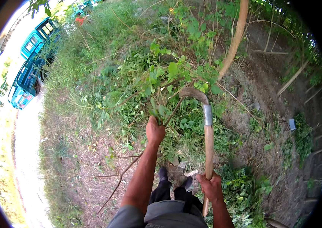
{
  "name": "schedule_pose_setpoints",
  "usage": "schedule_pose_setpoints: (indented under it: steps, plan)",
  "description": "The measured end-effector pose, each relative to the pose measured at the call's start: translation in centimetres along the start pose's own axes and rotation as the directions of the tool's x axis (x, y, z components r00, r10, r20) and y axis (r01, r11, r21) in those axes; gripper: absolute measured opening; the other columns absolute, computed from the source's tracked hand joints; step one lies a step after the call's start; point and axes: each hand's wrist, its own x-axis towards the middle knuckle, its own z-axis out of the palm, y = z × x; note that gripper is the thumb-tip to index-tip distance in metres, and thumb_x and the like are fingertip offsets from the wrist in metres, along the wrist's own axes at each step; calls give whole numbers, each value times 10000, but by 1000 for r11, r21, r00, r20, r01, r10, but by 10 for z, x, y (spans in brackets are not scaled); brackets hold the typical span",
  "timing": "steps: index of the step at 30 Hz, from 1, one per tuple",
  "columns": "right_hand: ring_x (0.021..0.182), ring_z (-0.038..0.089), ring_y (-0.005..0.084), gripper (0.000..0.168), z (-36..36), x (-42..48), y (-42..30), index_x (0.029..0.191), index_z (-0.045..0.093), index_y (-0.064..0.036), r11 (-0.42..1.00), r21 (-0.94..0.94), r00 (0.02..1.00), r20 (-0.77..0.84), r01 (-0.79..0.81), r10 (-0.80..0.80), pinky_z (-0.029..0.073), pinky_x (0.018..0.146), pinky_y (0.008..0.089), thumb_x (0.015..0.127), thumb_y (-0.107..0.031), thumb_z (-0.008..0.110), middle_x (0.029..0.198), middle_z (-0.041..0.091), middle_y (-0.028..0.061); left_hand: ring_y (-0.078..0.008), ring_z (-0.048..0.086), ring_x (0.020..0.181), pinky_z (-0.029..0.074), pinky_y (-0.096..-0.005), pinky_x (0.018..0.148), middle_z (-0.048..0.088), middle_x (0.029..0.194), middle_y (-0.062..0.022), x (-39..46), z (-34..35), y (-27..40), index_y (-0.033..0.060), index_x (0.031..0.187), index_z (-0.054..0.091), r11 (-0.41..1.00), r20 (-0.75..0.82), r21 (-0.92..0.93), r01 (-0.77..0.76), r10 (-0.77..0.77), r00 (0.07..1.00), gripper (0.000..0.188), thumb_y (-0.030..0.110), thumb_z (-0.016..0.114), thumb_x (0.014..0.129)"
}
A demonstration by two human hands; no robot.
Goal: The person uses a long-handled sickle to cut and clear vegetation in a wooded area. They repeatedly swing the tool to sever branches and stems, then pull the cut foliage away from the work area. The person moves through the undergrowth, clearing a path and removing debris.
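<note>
My right hand [211,186] grips the wooden handle [209,148] of a billhook, held upright in front of my body. A metal ferrule [207,114] joins the handle to the curved blade [195,93], whose hooked tip points left. My left hand [155,130] is closed around a thin leafy branch [173,111]. The branch's upper part meets or passes behind the blade; I cannot tell whether they touch. A bare forked length of branch [121,178] extends down-left from behind my left forearm. Green leaves [157,109] stick out above my left fist.
A tree trunk [235,42] rises at the upper right. Leafy undergrowth [138,65] lies ahead, with dry cut grass [92,159] on the left. My shoes [163,173] stand by pale rubble. A blue truck [30,77] is parked on a bright road [30,148] at far left.
</note>
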Motion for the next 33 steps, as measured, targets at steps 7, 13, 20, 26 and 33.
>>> schedule_pose_setpoints:
  steps: [7, 13, 20, 26, 33]
  plan:
    - [603, 465, 79, 331, 7, -4, 1, 800, 567, -33, 1000, -29, 1000, 24, -2, 3, 410, 556, 260, 845, -306, 749, 656, 536, 2, -389, 567, 664, 432, -470, 614, 584, 734, -212, 0, 7, -7, -5, 841, 500, 1000, -48, -7, -16, 15, 999, 221, 179, 612, 892]
    - [570, 452, 70, 352, 5, -5, 11, 767, 548, -36, 975, -8, 961, 167, -222, 220, 391, 520, 263, 843, -314, 750, 618, 510, -14, -472, 584, 761, 435, -526, 661, 614, 797, -257, -7, 8, -6, 5, 894, 490, 999, 45, -27, 35, -34, 998, 204, 178, 597, 885]
    - [469, 465, 71, 285, 4, -3, 10, 784, 559, -35, 998, -42, 998, 37, 42, -41, 385, 425, 247, 852, -247, 737, 574, 504, -15, -477, 582, 756, 433, -530, 653, 612, 794, -263, -5, 4, -5, 8, 888, 484, 999, 10, -33, 32, -32, 999, 209, 184, 597, 886]
    - [481, 461, 62, 339, 6, -5, 11, 766, 549, -38, 980, 22, 968, 163, -196, 190, 368, 433, 263, 856, -304, 739, 572, 494, -14, -475, 578, 752, 432, -533, 656, 609, 800, -264, -15, 16, -16, 3, 894, 484, 999, 3, -37, 10, -10, 1000, 230, 207, 591, 902]
    - [591, 479, 82, 289, 3, -7, 21, 772, 574, -27, 995, -73, 996, 41, -70, 73, 424, 540, 279, 852, -254, 732, 631, 546, 11, -468, 586, 751, 432, -527, 661, 610, 806, -264, -13, 11, -10, 4, 902, 490, 995, -1, -87, 40, -40, 999, 233, 218, 582, 912]
